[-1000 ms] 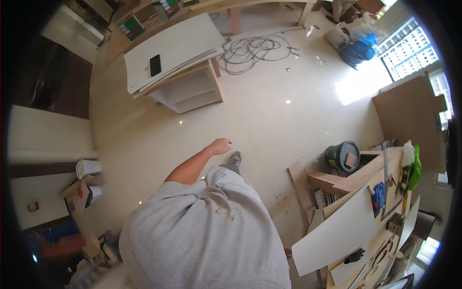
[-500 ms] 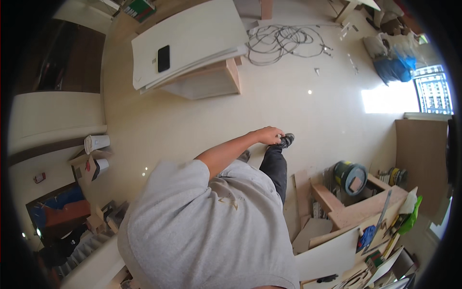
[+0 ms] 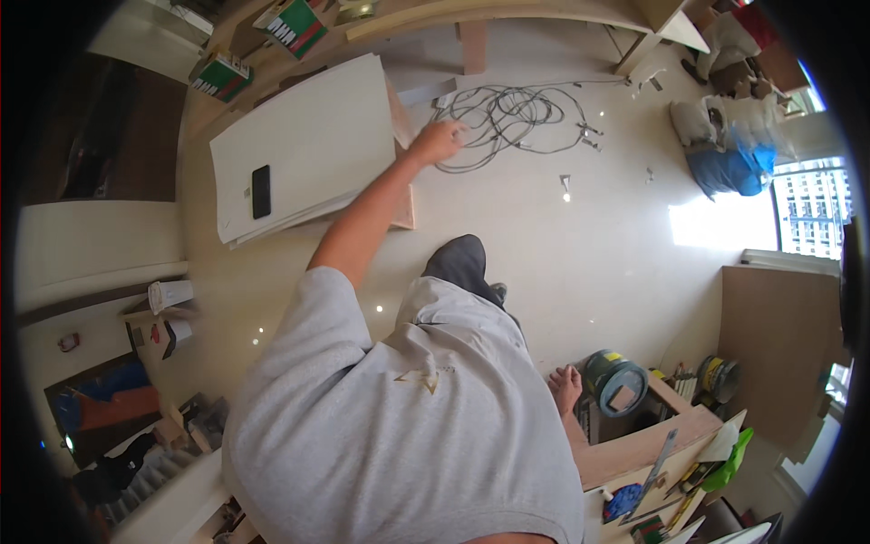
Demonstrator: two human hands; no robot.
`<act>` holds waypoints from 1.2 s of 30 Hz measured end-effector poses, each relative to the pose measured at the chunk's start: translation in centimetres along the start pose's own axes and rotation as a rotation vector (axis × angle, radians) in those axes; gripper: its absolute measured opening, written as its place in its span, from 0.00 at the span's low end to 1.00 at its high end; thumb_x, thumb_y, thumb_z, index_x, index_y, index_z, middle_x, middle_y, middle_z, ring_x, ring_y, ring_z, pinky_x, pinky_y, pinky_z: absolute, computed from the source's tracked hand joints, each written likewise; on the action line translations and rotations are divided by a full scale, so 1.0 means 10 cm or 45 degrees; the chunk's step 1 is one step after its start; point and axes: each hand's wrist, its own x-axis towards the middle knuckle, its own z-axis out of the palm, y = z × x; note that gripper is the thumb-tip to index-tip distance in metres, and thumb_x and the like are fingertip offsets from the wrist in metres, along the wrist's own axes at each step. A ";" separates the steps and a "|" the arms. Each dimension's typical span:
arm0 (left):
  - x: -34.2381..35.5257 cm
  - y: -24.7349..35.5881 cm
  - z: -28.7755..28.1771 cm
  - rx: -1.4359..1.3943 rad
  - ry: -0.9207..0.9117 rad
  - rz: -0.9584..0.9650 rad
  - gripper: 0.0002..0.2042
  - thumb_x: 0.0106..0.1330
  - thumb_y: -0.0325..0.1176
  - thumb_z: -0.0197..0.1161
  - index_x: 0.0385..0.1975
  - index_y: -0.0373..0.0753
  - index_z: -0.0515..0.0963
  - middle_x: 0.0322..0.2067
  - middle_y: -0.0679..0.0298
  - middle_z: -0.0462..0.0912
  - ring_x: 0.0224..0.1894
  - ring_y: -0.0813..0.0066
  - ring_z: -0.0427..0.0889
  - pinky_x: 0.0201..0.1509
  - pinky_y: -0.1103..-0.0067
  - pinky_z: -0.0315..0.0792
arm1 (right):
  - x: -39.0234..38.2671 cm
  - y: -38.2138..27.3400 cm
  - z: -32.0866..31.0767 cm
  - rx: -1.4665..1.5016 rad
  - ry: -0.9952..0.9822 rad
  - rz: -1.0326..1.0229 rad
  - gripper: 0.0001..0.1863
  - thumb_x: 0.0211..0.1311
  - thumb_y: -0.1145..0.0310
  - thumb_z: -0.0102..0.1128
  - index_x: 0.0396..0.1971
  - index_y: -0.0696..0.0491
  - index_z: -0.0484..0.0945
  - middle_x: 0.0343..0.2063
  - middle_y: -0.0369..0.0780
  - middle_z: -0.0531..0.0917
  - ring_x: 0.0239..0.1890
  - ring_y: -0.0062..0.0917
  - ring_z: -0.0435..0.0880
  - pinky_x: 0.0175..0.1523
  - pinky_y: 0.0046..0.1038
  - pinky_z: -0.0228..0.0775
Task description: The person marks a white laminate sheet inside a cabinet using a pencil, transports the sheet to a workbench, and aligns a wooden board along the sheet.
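Observation:
My left hand (image 3: 439,142) reaches forward over the floor, between the stack of white boards and a loose coil of grey cable (image 3: 507,116). Its fingers are curled together; what they hold, if anything, is too small to make out. Close by, on the top white board (image 3: 317,127), lies a black phone (image 3: 261,191). Low on my right side, my right hand (image 3: 566,387) hangs with loosely bent, parted fingers and nothing visible in them. It is nearest to a dark round bucket (image 3: 603,381) with a brown block on its lid.
Green-and-white tins (image 3: 292,27) stand on a wooden surface at the far left. At right, a wooden frame (image 3: 648,444) carries a metal ruler (image 3: 654,467) and tools. A blue bag (image 3: 729,172) sits near the bright window. White buckets (image 3: 169,295) stand by the left wall.
My left hand has risen from beside my shoe, forward and left toward the boards and cable. My right hand has come into view beside the bucket. My legs and the view have shifted.

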 end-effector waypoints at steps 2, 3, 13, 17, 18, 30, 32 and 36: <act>0.64 -0.04 -0.25 0.034 0.034 -0.006 0.20 0.67 0.34 0.67 0.58 0.40 0.84 0.41 0.52 0.89 0.44 0.56 0.89 0.52 0.67 0.82 | 0.14 -0.40 0.14 0.015 0.051 -0.042 0.19 0.78 0.56 0.64 0.56 0.55 0.80 0.41 0.41 0.87 0.35 0.22 0.85 0.41 0.26 0.79; 1.01 -0.10 -0.36 0.155 0.155 0.018 0.20 0.67 0.35 0.67 0.59 0.41 0.83 0.44 0.50 0.89 0.49 0.54 0.88 0.57 0.65 0.81 | 0.22 -0.52 0.18 0.051 0.041 -0.082 0.20 0.78 0.55 0.65 0.56 0.56 0.80 0.40 0.41 0.87 0.35 0.22 0.84 0.40 0.25 0.79; 3.99 -1.06 -0.89 0.475 0.127 -0.212 0.35 0.67 0.39 0.70 0.75 0.42 0.68 0.72 0.48 0.70 0.74 0.45 0.68 0.76 0.54 0.66 | 0.28 0.33 0.27 -0.567 0.106 0.235 0.21 0.74 0.59 0.66 0.53 0.63 0.84 0.44 0.43 0.88 0.46 0.31 0.87 0.52 0.29 0.78; 4.58 -1.64 -0.86 0.728 0.324 -0.090 0.41 0.65 0.43 0.73 0.78 0.44 0.62 0.73 0.44 0.67 0.74 0.38 0.66 0.75 0.50 0.67 | -0.28 -0.56 0.94 -0.459 0.163 0.433 0.21 0.73 0.59 0.68 0.54 0.61 0.84 0.39 0.43 0.88 0.41 0.29 0.88 0.44 0.33 0.81; 4.68 -1.79 -0.79 0.742 0.339 -0.087 0.42 0.66 0.44 0.74 0.79 0.45 0.61 0.73 0.42 0.66 0.75 0.36 0.66 0.76 0.50 0.66 | -0.41 -0.70 1.01 -0.268 0.237 0.526 0.21 0.72 0.59 0.68 0.54 0.60 0.83 0.37 0.43 0.88 0.39 0.29 0.88 0.40 0.35 0.81; 4.86 -2.49 -1.06 1.127 -0.107 0.103 0.35 0.70 0.39 0.66 0.74 0.33 0.64 0.64 0.37 0.74 0.66 0.33 0.74 0.70 0.49 0.71 | -0.66 -0.50 1.71 0.030 0.606 0.671 0.19 0.70 0.59 0.64 0.51 0.58 0.81 0.35 0.44 0.89 0.28 0.31 0.90 0.28 0.33 0.81; 4.73 -1.86 -0.70 1.226 -0.161 0.071 0.36 0.70 0.37 0.65 0.76 0.33 0.60 0.65 0.39 0.71 0.65 0.35 0.74 0.71 0.50 0.69 | -1.01 -0.30 1.85 0.132 0.686 0.699 0.20 0.70 0.59 0.64 0.54 0.58 0.81 0.37 0.44 0.89 0.30 0.31 0.90 0.29 0.33 0.82; 4.61 -1.24 -0.63 1.242 0.024 0.323 0.34 0.71 0.35 0.61 0.75 0.35 0.59 0.64 0.39 0.70 0.62 0.39 0.76 0.67 0.47 0.71 | -1.16 0.14 2.13 0.292 0.731 0.684 0.22 0.70 0.59 0.66 0.56 0.57 0.81 0.37 0.45 0.89 0.29 0.29 0.89 0.29 0.32 0.82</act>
